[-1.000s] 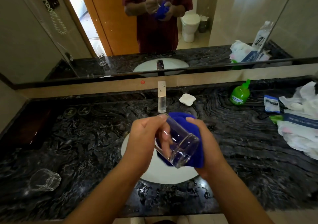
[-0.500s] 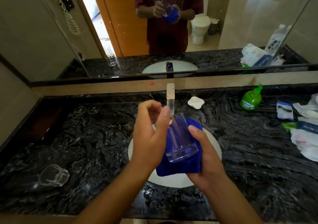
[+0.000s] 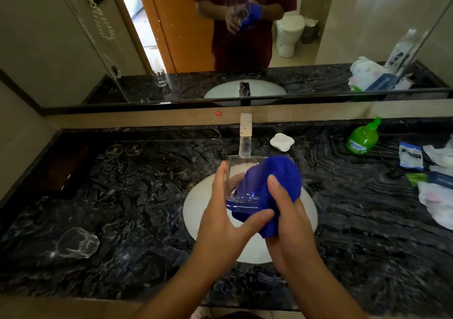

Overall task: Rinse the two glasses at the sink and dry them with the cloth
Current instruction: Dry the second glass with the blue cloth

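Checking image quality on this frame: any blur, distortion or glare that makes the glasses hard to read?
Head view: wide-angle bending curves the counter edge and mirror frame; the held glass and blue cloth are motion-smeared, so the rim reads faintly; the second glass lying on the dark counter shows only by pale highlights; lighting is dim and even, without harsh glare.

Bare forearms, no sleeves reaching the wrists; no rings or watch showing on left hand or right hand. In the mirror, dark red short-sleeved shirt.

From my head the one camera looks forward and down, close over my hands, the sink and mirror ahead.
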Demonstrator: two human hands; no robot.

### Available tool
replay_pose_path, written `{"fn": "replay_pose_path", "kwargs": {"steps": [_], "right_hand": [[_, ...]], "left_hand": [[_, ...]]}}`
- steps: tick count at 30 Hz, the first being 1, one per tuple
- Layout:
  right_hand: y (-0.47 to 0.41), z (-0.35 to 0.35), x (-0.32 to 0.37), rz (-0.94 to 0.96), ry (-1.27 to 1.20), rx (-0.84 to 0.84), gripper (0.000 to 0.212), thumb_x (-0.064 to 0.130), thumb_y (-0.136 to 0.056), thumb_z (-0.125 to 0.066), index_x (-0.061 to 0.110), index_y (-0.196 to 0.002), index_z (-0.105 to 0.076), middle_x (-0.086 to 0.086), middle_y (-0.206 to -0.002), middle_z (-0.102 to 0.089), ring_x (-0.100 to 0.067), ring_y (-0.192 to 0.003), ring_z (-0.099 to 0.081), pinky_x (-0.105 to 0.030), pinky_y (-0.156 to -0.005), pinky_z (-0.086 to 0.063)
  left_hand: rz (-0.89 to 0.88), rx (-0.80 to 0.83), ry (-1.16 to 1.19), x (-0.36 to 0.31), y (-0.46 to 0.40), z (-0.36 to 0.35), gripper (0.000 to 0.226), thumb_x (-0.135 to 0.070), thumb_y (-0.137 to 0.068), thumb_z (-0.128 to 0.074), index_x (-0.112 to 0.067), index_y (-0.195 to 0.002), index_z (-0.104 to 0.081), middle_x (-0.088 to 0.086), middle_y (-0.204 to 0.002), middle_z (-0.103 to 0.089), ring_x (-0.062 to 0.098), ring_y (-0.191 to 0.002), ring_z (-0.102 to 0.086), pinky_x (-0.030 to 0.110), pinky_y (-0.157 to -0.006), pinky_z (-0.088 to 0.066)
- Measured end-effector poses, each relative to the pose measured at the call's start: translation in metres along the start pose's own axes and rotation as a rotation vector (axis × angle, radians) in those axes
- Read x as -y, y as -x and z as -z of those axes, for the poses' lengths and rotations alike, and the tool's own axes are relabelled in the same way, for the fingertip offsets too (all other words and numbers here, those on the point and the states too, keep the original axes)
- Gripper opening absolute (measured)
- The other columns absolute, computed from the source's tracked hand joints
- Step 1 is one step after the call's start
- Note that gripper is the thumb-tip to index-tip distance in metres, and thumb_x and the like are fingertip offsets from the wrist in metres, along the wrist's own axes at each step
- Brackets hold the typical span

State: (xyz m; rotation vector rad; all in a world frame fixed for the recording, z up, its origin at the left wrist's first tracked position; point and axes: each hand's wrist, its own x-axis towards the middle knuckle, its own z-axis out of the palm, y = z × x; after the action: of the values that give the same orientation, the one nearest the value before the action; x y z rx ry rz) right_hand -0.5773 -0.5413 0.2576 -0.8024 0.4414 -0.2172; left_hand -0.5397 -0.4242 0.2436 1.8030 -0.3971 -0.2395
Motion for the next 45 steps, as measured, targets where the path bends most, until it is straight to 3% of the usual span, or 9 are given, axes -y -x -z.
{"fn": "replay_pose_path", "kwargs": {"steps": [7, 13, 16, 24, 28, 33, 38, 42, 45], "right_hand": [[0.005, 0.009, 0.010, 0.116, 0.385, 0.033, 0.042, 0.034, -0.076, -0.084, 0.031, -0.115, -0.069, -0.002, -0.108, -0.078, -0.022, -0.100, -0.075, -0.041, -0.086, -0.059], [0.001, 0.013, 0.034, 0.054, 0.385, 0.010, 0.034, 0.059, -0.078, -0.067, 0.025, -0.081, -0.075, -0.012, -0.086, -0.070, -0.029, -0.075, -0.066, -0.038, -0.073, -0.052], [-0.008, 0.007, 0.058, 0.047, 0.321, -0.011, 0.037, 0.042, -0.097, -0.054, 0.022, -0.073, -0.074, -0.006, -0.071, -0.068, -0.021, -0.062, -0.064, -0.028, -0.062, -0.051], [-0.027, 0.005, 0.092, 0.383, 1.148, 0.390, 0.023, 0.023, -0.086, -0.074, 0.034, -0.105, -0.066, 0.020, -0.092, -0.069, -0.003, -0.074, -0.064, -0.013, -0.062, -0.047], [-0.028, -0.007, 0.116, 0.169, 1.441, 0.632, 0.037, 0.028, -0.086, -0.080, 0.034, -0.113, -0.055, 0.020, -0.093, -0.069, -0.005, -0.070, -0.067, -0.021, -0.059, -0.052], [-0.028, -0.027, 0.113, -0.035, 1.455, 0.852, 0.024, 0.035, -0.090, -0.052, 0.030, -0.103, -0.071, 0.005, -0.090, -0.073, -0.004, -0.073, -0.066, -0.023, -0.065, -0.050], [-0.022, -0.026, 0.100, 0.118, 1.403, 0.734, 0.032, 0.028, -0.092, -0.072, 0.038, -0.116, -0.052, 0.007, -0.096, -0.073, -0.011, -0.075, -0.069, -0.033, -0.064, -0.059], [-0.013, -0.026, 0.084, 0.339, 1.544, 0.455, 0.078, 0.054, -0.071, -0.085, 0.049, -0.130, -0.034, 0.032, -0.127, -0.044, 0.003, -0.099, -0.059, -0.024, -0.077, -0.058], [-0.009, -0.030, 0.073, 0.428, 1.673, 0.296, 0.082, 0.067, -0.064, -0.082, 0.048, -0.126, -0.031, 0.027, -0.121, -0.037, -0.002, -0.098, -0.055, -0.026, -0.080, -0.054]], "left_hand": [[0.003, -0.086, 0.247, 0.002, -0.002, 0.009, 0.102, -0.074, -0.069, -0.073, -0.030, -0.152, -0.032, -0.010, -0.123, -0.070, 0.012, -0.117, -0.067, 0.026, -0.089, -0.056], [0.055, 0.024, 0.434, 0.006, -0.009, 0.025, 0.071, -0.034, -0.072, -0.074, -0.017, -0.133, -0.041, 0.014, -0.111, -0.074, 0.037, -0.084, -0.075, 0.041, -0.074, -0.060], [0.113, 0.127, 0.644, 0.007, -0.012, 0.031, 0.076, -0.030, -0.074, -0.081, -0.010, -0.137, -0.042, 0.025, -0.118, -0.069, 0.040, -0.075, -0.069, 0.042, -0.059, -0.057], [0.282, 0.255, 0.749, 0.005, -0.015, 0.032, 0.083, -0.069, -0.069, -0.079, -0.003, -0.115, -0.060, 0.019, -0.102, -0.068, 0.026, -0.054, -0.053, 0.026, -0.043, -0.039], [0.429, 0.141, 0.692, 0.011, -0.014, 0.027, 0.071, -0.056, -0.085, -0.065, 0.007, -0.116, -0.056, 0.020, -0.091, -0.069, 0.024, -0.048, -0.049, 0.023, -0.039, -0.034], [0.492, 0.203, 0.671, 0.013, -0.008, 0.025, 0.054, -0.051, -0.094, -0.054, 0.000, -0.099, -0.069, 0.013, -0.064, -0.055, 0.020, -0.043, -0.045, 0.027, -0.043, -0.021], [0.553, 0.205, 0.878, 0.018, -0.008, 0.030, 0.057, -0.053, -0.078, -0.067, -0.006, -0.110, -0.061, 0.013, -0.075, -0.047, 0.016, -0.045, -0.045, 0.020, -0.037, -0.037], [0.521, 0.198, 0.787, 0.019, -0.010, 0.037, 0.056, -0.053, -0.077, -0.068, -0.004, -0.105, -0.065, 0.014, -0.071, -0.052, 0.019, -0.045, -0.048, 0.021, -0.036, -0.035], [0.449, 0.248, 0.682, 0.016, -0.009, 0.035, 0.048, -0.052, -0.089, -0.057, -0.006, -0.100, -0.062, 0.017, -0.067, -0.052, 0.023, -0.044, -0.048, 0.021, -0.036, -0.030]]}}
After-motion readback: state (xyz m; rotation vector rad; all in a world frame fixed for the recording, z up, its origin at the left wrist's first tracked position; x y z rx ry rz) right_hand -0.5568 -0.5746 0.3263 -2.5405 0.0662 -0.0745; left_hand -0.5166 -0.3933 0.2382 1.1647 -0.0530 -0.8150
